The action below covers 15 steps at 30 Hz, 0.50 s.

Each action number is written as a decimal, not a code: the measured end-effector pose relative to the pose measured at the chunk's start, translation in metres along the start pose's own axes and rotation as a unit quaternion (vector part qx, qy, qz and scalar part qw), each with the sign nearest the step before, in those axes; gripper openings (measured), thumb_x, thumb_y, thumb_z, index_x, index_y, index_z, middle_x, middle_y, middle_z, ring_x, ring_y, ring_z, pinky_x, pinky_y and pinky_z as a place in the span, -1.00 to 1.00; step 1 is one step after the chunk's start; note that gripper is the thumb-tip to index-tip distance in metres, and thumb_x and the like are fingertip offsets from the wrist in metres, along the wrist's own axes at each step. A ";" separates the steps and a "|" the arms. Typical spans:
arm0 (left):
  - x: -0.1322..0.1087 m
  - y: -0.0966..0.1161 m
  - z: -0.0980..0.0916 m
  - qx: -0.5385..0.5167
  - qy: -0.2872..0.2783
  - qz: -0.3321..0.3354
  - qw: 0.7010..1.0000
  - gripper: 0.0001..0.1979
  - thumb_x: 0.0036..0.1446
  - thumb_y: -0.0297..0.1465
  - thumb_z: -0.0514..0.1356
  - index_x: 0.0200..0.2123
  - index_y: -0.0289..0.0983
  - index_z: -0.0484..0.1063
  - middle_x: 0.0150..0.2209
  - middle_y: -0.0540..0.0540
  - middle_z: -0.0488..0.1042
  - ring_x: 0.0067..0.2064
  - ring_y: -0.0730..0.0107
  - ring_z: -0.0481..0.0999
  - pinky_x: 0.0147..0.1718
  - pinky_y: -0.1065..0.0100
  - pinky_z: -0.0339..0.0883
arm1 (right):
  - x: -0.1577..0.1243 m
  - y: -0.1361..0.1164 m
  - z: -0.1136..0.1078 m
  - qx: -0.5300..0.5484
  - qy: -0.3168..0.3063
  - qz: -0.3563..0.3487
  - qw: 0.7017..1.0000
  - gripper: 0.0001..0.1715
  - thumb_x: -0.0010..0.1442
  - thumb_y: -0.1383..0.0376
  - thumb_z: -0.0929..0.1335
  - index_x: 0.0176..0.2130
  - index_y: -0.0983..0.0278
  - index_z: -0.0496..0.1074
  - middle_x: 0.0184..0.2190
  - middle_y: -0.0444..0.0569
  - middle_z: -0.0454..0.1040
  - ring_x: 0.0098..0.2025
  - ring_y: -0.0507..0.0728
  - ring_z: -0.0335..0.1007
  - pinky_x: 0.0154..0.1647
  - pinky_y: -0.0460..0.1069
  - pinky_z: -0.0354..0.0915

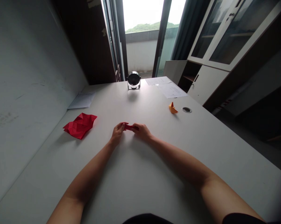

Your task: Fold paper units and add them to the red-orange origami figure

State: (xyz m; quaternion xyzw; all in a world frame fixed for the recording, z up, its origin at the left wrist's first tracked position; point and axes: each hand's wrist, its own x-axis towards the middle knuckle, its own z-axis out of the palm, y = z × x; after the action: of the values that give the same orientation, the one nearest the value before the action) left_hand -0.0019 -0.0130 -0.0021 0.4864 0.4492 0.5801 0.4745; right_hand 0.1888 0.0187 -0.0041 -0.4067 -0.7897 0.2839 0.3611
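Note:
A narrow folded piece of red paper (pixel 128 127) is held between my two hands above the white table. My left hand (pixel 118 130) pinches its left end, with the thumb on the near side. At the other end, my right hand (pixel 142 131) has its fingers closed on the paper. Part of the paper is hidden behind the fingers of both hands. Off to the left lies a creased, partly opened sheet of red paper (pixel 81 125). A small orange origami figure (pixel 172 108) stands to the right, apart from both hands.
A small round black fan (pixel 133 80) stands at the table's (pixel 135 180) far edge. Paper sheets (pixel 172 90) lie at the back right, and another sheet (pixel 82 100) lies by the left wall. A round cable hole (pixel 186 109) is near the right edge.

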 end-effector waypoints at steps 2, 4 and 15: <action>-0.001 0.000 0.000 0.006 -0.010 0.000 1.000 -0.64 0.17 -0.08 0.26 -0.13 -0.23 0.57 -0.07 -0.17 0.59 -0.14 0.26 0.57 -0.22 0.31 0.40 | 0.001 0.000 -0.002 -0.023 0.010 -0.008 1.000 -0.76 0.26 0.14 0.37 -0.30 0.22 0.57 -0.49 -0.14 0.47 -0.47 0.02 0.24 -0.41 -0.08 0.09; -0.001 0.000 0.000 0.022 -0.022 0.007 1.000 -0.63 0.16 -0.10 0.27 -0.11 -0.24 0.57 -0.10 -0.17 0.60 -0.14 0.26 0.57 -0.22 0.32 0.39 | 0.001 0.000 -0.003 -0.029 0.011 -0.021 0.999 -0.71 0.28 0.10 0.37 -0.31 0.22 0.57 -0.48 -0.12 0.48 -0.45 0.02 0.25 -0.39 -0.08 0.10; -0.005 -0.005 -0.002 0.223 0.003 0.075 0.972 -0.73 0.14 -0.16 0.30 -0.29 -0.27 0.58 -0.35 -0.10 0.60 -0.33 0.31 0.53 -0.32 0.33 0.36 | 0.001 0.001 0.001 0.011 -0.053 -0.020 0.998 -0.73 0.22 0.12 0.41 -0.40 0.25 0.47 -0.50 -0.17 0.38 -0.46 0.01 0.19 -0.40 -0.09 0.09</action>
State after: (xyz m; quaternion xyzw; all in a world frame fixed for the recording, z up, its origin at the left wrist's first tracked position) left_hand -0.0032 -0.0169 -0.0076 0.6106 0.5305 0.5009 0.3081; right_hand 0.1878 0.0203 -0.0054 -0.3714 -0.8125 0.3064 0.3287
